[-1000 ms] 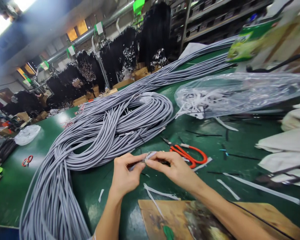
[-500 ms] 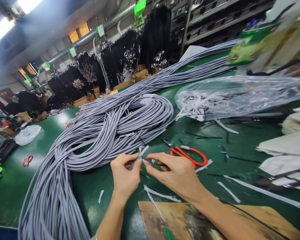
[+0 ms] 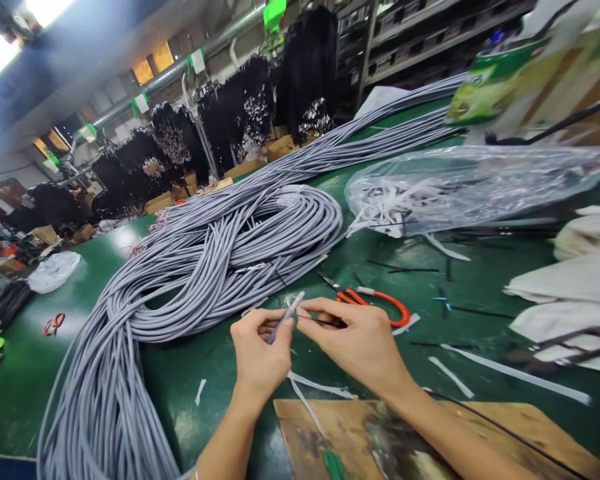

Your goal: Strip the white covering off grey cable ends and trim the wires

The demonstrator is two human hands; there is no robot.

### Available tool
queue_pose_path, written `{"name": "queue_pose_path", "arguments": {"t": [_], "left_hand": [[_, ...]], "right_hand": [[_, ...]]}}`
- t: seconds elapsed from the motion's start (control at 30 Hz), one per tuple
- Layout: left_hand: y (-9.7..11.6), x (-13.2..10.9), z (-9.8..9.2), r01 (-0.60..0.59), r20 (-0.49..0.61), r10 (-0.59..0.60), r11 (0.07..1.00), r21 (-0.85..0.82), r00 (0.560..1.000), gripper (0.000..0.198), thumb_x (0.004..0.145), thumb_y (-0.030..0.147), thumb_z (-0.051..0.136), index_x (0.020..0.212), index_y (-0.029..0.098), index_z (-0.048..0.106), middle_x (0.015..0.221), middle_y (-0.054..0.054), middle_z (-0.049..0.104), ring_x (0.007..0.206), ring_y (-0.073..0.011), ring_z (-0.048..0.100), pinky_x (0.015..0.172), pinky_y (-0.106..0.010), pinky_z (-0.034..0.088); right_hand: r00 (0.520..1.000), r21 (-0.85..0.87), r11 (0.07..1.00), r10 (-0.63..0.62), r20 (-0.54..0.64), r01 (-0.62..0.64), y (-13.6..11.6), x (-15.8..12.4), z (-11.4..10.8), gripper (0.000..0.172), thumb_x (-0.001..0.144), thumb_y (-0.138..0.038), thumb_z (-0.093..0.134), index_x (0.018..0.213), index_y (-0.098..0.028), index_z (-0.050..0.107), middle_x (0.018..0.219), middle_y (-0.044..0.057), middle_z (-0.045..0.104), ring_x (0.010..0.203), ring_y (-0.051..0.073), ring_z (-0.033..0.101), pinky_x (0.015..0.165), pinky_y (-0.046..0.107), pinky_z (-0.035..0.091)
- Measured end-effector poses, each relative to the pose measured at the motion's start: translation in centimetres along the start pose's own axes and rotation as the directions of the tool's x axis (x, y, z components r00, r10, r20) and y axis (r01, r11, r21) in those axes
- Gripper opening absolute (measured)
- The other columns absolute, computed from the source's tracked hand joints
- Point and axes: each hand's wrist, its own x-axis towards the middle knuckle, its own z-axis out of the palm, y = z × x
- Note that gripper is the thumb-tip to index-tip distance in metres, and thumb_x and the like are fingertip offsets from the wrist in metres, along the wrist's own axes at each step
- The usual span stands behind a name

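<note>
My left hand [image 3: 261,350] pinches a short grey cable end [image 3: 286,317] between thumb and fingers; it slants up to the right. A whitish loop [image 3: 291,300] shows beside its tip, too blurred to name. Close to the right of this cable end, my right hand [image 3: 355,337] has thumb and forefinger drawn together. A thin dark line runs under its fingers, but what they hold is hidden. Just behind the right hand lie orange-handled scissors [image 3: 397,307]. The big coil of grey cables [image 3: 220,260] lies beyond both hands on the green table [image 3: 195,363].
A clear plastic bag [image 3: 480,190] of white strips lies at right, near white cloth gloves [image 3: 545,287]. White strips [image 3: 515,373] and black ties litter the table. A wooden board [image 3: 325,427] sits in front. Small red scissors [image 3: 54,324] are at left.
Both hands have shifted slightly right in view. The grey cable end now shows more plainly above the left thumb, and the right fingertips are a little apart from the left ones.
</note>
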Motion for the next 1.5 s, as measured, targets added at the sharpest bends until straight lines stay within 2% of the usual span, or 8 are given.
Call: {"name": "queue_pose_path", "arguments": {"t": [0.3, 0.5, 0.63, 0.87, 1.13, 1.27, 1.37, 1.5], "left_hand": [[0.0, 0.0, -0.3, -0.205, -0.032, 0.219, 0.95, 0.235, 0.975, 0.012, 0.074, 0.016, 0.057, 0.073, 0.014, 0.069, 0.066, -0.005, 0.066, 0.057, -0.0132, 0.058, 0.051, -0.022, 0.043], [0.0, -0.2, 0.1, -0.141, -0.025, 0.149, 0.97, 0.196, 0.989, 0.013, 0.071, 0.012, 0.056, 0.073, 0.014, 0.069, 0.067, -0.006, 0.067, 0.057, -0.0137, 0.06, 0.051, -0.021, 0.046], [0.2, -0.2, 0.4, -0.01, -0.01, 0.01, 1.0, 0.029, 1.0, 0.014, 0.072, 0.016, 0.057, 0.077, 0.013, 0.07, 0.07, -0.006, 0.068, 0.059, -0.0139, 0.063, 0.051, -0.02, 0.049], [0.4, -0.1, 0.4, 0.018, -0.012, -0.018, 1.0, -0.015, 1.0, 0.016, 0.074, 0.021, 0.058, 0.078, 0.012, 0.071, 0.069, -0.007, 0.067, 0.058, -0.013, 0.063, 0.05, -0.018, 0.048], [0.1, -0.4, 1.0, -0.004, -0.027, 0.003, 1.0, -0.003, 1.0, 0.016, 0.073, 0.02, 0.058, 0.078, 0.013, 0.071, 0.069, -0.006, 0.066, 0.058, -0.0122, 0.061, 0.051, -0.019, 0.047], [0.3, -0.4, 0.8, 0.046, -0.078, -0.053, 0.995, -0.089, 0.996, 0.019, 0.071, 0.026, 0.06, 0.074, 0.011, 0.07, 0.064, -0.006, 0.065, 0.055, -0.0116, 0.058, 0.049, -0.019, 0.044], [0.5, -0.1, 0.6, 0.086, -0.092, -0.104, 0.981, -0.174, 0.99, 0.022, 0.068, 0.031, 0.063, 0.073, 0.01, 0.07, 0.06, -0.006, 0.065, 0.052, -0.0117, 0.057, 0.048, -0.02, 0.043], [0.5, 0.1, 0.4, 0.093, -0.069, -0.109, 0.976, -0.197, 0.992, 0.025, 0.068, 0.033, 0.064, 0.074, 0.009, 0.07, 0.062, -0.007, 0.066, 0.053, -0.0119, 0.057, 0.048, -0.02, 0.042]], "right_hand": [[0.996, 0.032, 0.996, -0.083, 0.044, 0.082, 0.0, 0.3, 0.0, 0.028, 0.078, -0.018, 0.044, 0.058, -0.018, 0.063, 0.05, 0.0, 0.064, 0.035, 0.008, 0.051, 0.039, 0.018, 0.039], [0.986, -0.071, 0.983, -0.167, 0.015, 0.167, 0.0, 0.2, 0.0, 0.029, 0.076, -0.018, 0.042, 0.052, -0.019, 0.058, 0.044, 0.0, 0.059, 0.034, 0.009, 0.049, 0.04, 0.02, 0.038], [0.997, -0.076, 0.994, -0.072, 0.004, 0.072, 0.0, 0.1, -0.2, 0.025, 0.074, -0.02, 0.045, 0.055, -0.019, 0.061, 0.042, -0.001, 0.058, 0.032, 0.008, 0.044, 0.037, 0.021, 0.035], [0.994, 0.01, 0.995, 0.102, 0.033, -0.103, 0.1, 0.3, -0.3, 0.021, 0.069, -0.022, 0.05, 0.052, -0.019, 0.062, 0.036, -0.003, 0.051, 0.03, 0.008, 0.043, 0.035, 0.02, 0.031], [1.0, -0.149, 0.988, 0.031, -0.004, -0.031, 0.9, 0.1, -0.2, 0.028, 0.074, -0.027, 0.045, 0.051, -0.02, 0.059, 0.042, 0.0, 0.055, 0.034, 0.01, 0.044, 0.04, 0.023, 0.032], [0.969, -0.14, 0.96, 0.234, -0.079, -0.244, 1.9, 0.9, -1.1, 0.027, 0.072, -0.029, 0.049, 0.049, -0.019, 0.057, 0.041, 0.001, 0.051, 0.038, 0.011, 0.044, 0.04, 0.024, 0.03], [0.902, 0.138, 0.893, 0.412, 0.129, -0.428, 1.9, 1.6, -1.4, 0.031, 0.071, -0.041, 0.054, 0.053, -0.018, 0.061, 0.038, -0.002, 0.045, 0.036, 0.009, 0.038, 0.036, 0.023, 0.027], [0.835, 0.361, 0.778, 0.358, 0.419, -0.515, 1.2, 1.6, -0.8, 0.031, 0.062, -0.047, 0.062, 0.063, -0.016, 0.066, 0.038, -0.007, 0.034, 0.038, 0.007, 0.03, 0.036, 0.021, 0.023]]}}
